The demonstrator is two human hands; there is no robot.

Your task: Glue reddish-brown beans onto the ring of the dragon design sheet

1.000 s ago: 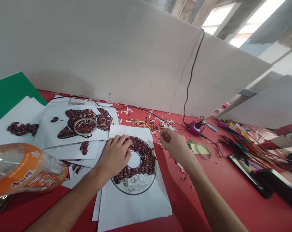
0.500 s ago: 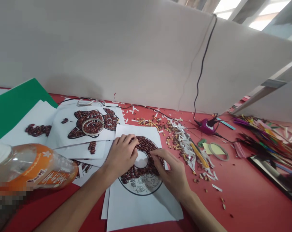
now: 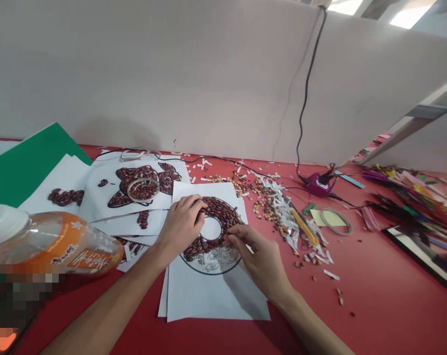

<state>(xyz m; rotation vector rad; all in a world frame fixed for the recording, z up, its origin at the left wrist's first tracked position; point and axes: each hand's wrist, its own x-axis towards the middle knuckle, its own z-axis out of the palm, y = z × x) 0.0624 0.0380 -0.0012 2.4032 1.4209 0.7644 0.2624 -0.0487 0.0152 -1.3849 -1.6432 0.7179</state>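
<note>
A sheet of white paper (image 3: 216, 301) lies in front of me with a round ring drawing on it. Dark red beans (image 3: 223, 209) cover the upper part and sides of the ring; its lower band shows bare printed line art (image 3: 218, 261) with a glossy look. My left hand (image 3: 184, 219) rests on the ring's left side, palm down, fingers slightly bent and thumb apart. At the lower right of the white centre circle, my right hand (image 3: 258, 254) has thumb and forefinger pinched together by the beans. Whatever sits between those fingertips is too small to make out.
Left are an orange-labelled bottle (image 3: 66, 244), a bean-covered animal picture (image 3: 138, 182) with a tape ring (image 3: 143, 190), and green card (image 3: 34, 162). Right are loose kernels (image 3: 264, 209), paper shreds, a yellow cutter (image 3: 304, 228), another tape roll (image 3: 335, 222) and a purple power adapter (image 3: 317, 185).
My right hand's pinched fingers have shifted down along the ring, from its right side to the lower right. My left hand stays on the left side. The camera view has shifted slightly.
</note>
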